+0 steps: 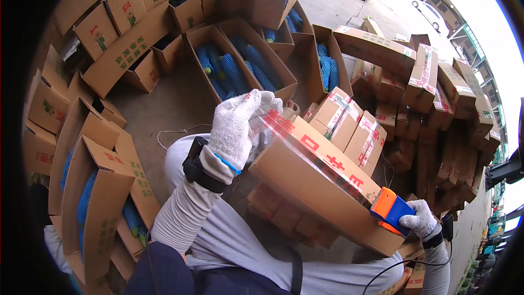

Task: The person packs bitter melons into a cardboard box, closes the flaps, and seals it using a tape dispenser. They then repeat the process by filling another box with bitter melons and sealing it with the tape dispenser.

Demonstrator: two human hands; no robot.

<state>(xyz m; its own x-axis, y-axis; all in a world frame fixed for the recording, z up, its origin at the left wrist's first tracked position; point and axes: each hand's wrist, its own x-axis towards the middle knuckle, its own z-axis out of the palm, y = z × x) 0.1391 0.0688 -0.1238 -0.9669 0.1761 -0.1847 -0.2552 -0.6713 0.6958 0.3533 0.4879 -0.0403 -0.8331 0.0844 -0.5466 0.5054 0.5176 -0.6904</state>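
A long closed carton (316,191) lies slantwise across my lap, with red characters on its top. Clear packing tape with red print (279,123) stretches along it. My left hand (237,128), in a white knit glove, is at the carton's far left end, its fingers curled around the tape's end; some fingertips are hidden. A blue and orange tape dispenser (392,211) rests against the carton's right end. My right hand (419,219), also gloved, grips the dispenser's blue part.
Open cartons (218,63) ahead hold cucumber-like produce in blue foam netting. More open cartons (103,186) stand at my left. Taped cartons (423,76) are piled at the right, and several (338,112) sit just beyond the carton. A thin cable (404,265) hangs by my right wrist.
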